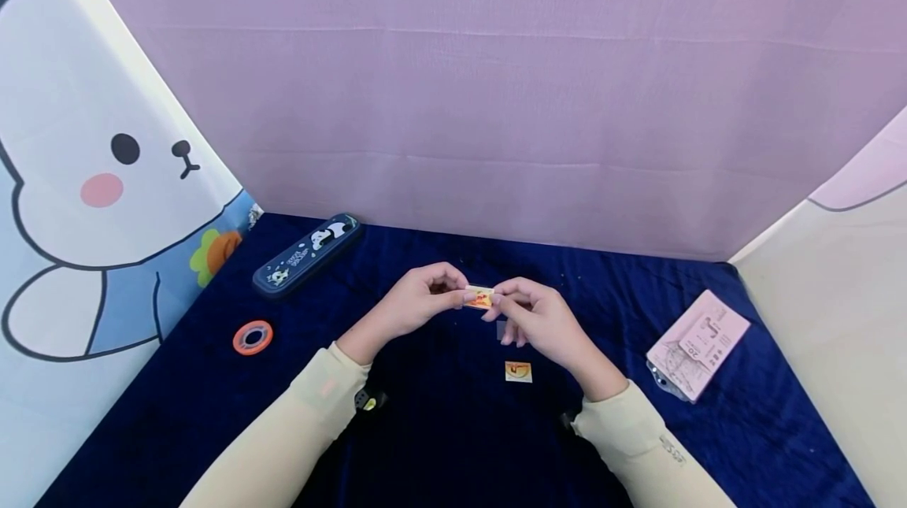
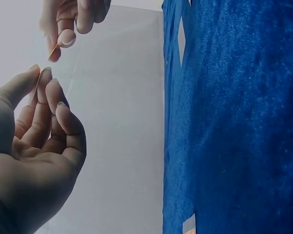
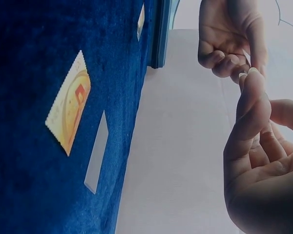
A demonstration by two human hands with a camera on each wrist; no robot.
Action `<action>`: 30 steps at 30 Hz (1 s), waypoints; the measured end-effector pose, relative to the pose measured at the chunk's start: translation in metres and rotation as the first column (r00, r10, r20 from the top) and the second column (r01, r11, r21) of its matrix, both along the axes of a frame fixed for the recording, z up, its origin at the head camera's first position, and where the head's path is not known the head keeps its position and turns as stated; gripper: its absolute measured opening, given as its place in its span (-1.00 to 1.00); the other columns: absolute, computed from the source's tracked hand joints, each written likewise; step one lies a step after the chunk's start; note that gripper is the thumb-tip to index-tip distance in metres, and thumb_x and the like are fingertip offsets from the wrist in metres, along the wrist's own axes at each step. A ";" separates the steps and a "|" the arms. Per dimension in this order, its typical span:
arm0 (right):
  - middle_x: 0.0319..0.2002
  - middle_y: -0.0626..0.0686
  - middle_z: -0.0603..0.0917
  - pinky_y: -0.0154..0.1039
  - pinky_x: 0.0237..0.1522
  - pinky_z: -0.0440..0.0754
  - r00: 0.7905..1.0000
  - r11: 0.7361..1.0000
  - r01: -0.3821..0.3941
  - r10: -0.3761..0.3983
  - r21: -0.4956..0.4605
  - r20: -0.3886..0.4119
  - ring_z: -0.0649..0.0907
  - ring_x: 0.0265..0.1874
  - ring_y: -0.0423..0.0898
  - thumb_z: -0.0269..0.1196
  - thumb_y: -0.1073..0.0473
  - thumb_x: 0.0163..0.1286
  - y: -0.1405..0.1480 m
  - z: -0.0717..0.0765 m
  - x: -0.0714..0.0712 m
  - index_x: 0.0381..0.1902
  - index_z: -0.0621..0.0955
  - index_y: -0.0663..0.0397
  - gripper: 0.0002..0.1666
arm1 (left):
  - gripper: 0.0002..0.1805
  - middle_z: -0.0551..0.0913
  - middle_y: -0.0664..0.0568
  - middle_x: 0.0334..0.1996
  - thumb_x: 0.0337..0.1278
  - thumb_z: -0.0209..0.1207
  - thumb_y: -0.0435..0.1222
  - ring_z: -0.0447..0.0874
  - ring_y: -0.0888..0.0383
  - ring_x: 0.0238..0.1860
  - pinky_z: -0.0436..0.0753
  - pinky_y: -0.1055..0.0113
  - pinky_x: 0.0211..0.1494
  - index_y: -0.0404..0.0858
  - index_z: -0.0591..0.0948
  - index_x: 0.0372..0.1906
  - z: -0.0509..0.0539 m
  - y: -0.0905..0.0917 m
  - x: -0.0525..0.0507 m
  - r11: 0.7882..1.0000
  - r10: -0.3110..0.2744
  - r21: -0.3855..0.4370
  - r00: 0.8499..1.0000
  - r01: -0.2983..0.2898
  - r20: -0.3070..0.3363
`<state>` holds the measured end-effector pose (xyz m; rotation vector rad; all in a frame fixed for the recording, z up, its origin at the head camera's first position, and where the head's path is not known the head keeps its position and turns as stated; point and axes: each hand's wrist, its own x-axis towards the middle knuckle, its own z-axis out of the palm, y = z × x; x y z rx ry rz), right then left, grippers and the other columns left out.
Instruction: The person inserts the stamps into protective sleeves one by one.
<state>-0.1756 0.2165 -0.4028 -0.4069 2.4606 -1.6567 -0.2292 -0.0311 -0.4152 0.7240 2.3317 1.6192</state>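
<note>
In the head view a small yellow-orange postage stamp (image 1: 480,298) is held up between both hands over the dark blue cloth. My left hand (image 1: 416,302) pinches its left side between thumb and fingers. At the right side, my right hand (image 1: 540,319) grips with thumb and index finger. The left wrist view shows a thin edge in each pinch; whether these are one piece I cannot tell. A second stamp (image 1: 518,371), with a toothed edge (image 3: 71,107), lies flat nearer the body. Partly behind the right fingers lies a small pale, see-through piece (image 1: 501,330).
A dark blue panda case (image 1: 308,256) lies at the back left, with an orange tape roll (image 1: 253,337) in front of it. On the right is a pink packet (image 1: 700,344). A lilac curtain (image 1: 482,114) rises behind the cloth (image 1: 439,429).
</note>
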 end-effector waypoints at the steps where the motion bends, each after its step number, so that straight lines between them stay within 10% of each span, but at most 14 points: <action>1: -0.15 0.12 0.86 -0.17 -0.47 0.73 1.000 1.000 0.002 -0.002 0.000 -0.001 0.74 -0.51 -0.05 0.19 0.05 0.69 0.000 0.000 0.000 0.11 0.67 0.04 -0.75 | -0.86 0.77 0.03 -0.21 0.45 0.35 -0.17 0.72 0.06 -0.18 0.69 0.29 -0.08 -0.12 0.71 -0.05 0.000 0.000 0.000 1.000 0.000 0.002 1.000 0.000 0.000; 30: -0.19 0.09 0.85 -0.16 -0.49 0.72 1.000 1.000 0.011 -0.011 -0.010 0.011 0.73 -0.53 -0.05 0.19 0.03 0.69 -0.003 -0.001 0.000 0.11 0.67 0.00 -0.75 | -0.85 0.79 0.02 -0.19 0.43 0.37 -0.19 0.75 0.21 -0.15 0.78 0.21 0.04 -0.16 0.73 -0.05 0.001 0.008 0.002 1.000 -0.013 0.022 1.000 0.013 0.025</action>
